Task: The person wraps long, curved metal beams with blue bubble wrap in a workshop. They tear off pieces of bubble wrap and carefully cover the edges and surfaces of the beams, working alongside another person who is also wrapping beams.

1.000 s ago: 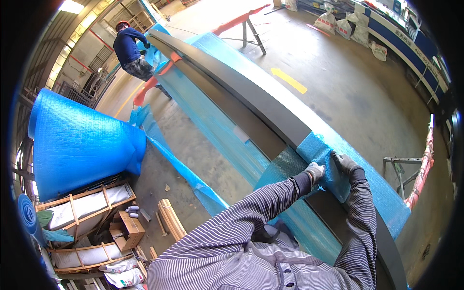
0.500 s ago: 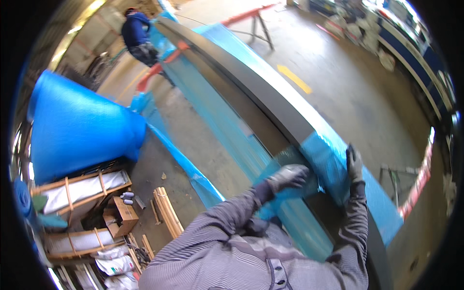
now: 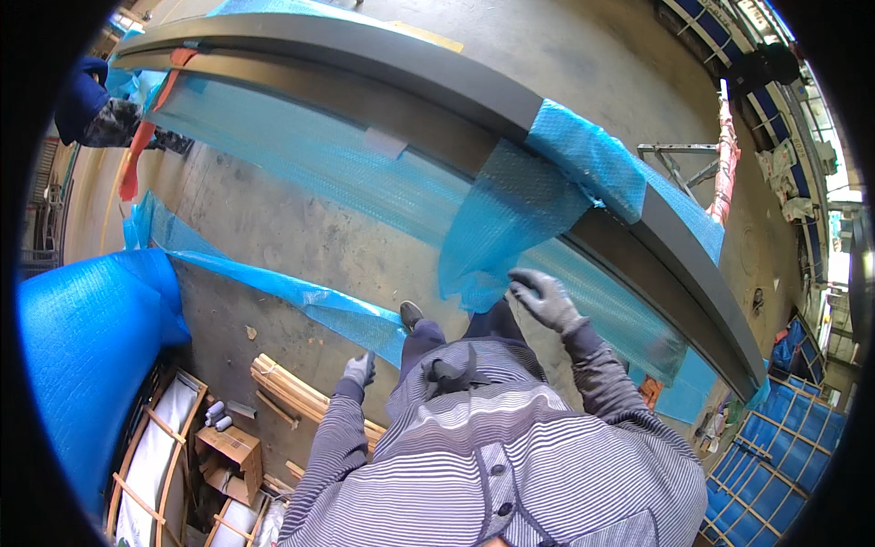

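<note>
A long dark grey curved profile (image 3: 428, 82) crosses in front of me from far left to near right. A piece of blue bubble wrap (image 3: 588, 150) is folded over its top, and a loose flap (image 3: 510, 214) hangs down the near side. My right hand (image 3: 542, 299), in a grey glove, is just below that flap with its fingers apart and nothing in it. At my left side my left hand (image 3: 358, 369), also gloved, hangs with curled fingers; no object shows in it. Close to it ends a blue bubble-wrap strip (image 3: 301, 292) trailing over the floor.
A big blue foam roll (image 3: 91, 337) stands at the left, above wooden crates (image 3: 155, 438) and a cardboard box (image 3: 232, 451). Wooden slats (image 3: 292, 387) lie beside my left arm. A red-wrapped trestle (image 3: 725, 173) stands at right. Another person (image 3: 96, 109) is at the far left.
Both hands have come off the profile and wrap. My left hand has dropped to my left side, my right has drawn back toward me. The view has turned to the right.
</note>
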A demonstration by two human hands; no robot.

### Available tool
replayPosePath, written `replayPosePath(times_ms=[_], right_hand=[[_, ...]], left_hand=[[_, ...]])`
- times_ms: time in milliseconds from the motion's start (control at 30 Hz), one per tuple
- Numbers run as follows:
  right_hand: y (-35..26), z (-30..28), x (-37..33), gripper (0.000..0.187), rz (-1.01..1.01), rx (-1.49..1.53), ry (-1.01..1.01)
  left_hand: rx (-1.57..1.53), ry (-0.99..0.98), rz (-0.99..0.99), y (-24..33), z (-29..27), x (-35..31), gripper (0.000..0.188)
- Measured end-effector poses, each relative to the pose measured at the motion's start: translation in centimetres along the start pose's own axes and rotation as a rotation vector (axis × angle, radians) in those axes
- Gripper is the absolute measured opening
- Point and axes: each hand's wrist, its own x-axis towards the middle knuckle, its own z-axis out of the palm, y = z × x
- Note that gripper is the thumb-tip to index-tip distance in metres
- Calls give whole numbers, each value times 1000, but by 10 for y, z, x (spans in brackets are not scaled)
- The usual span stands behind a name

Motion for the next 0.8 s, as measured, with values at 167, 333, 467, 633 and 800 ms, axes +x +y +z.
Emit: replayPosePath(times_ms=[167,333,467,633,800], right_hand=[[52,109,-6,36,183,-147,-278],[93,168,42,47,358,-125,-423],[88,198,98,56,606,39,-506],[72,223,153,58,603,39,-548],[83,258,196,65,342,-258,-615]], left_hand=[[258,130,102,-95,-50,9,43],[156,326,255,-102,-100,28,46],[-29,453,208,-94,-123,46,44],[-366,235,177,-66,-132,51,42],[-285,323,204,-50,-161,76,37]])
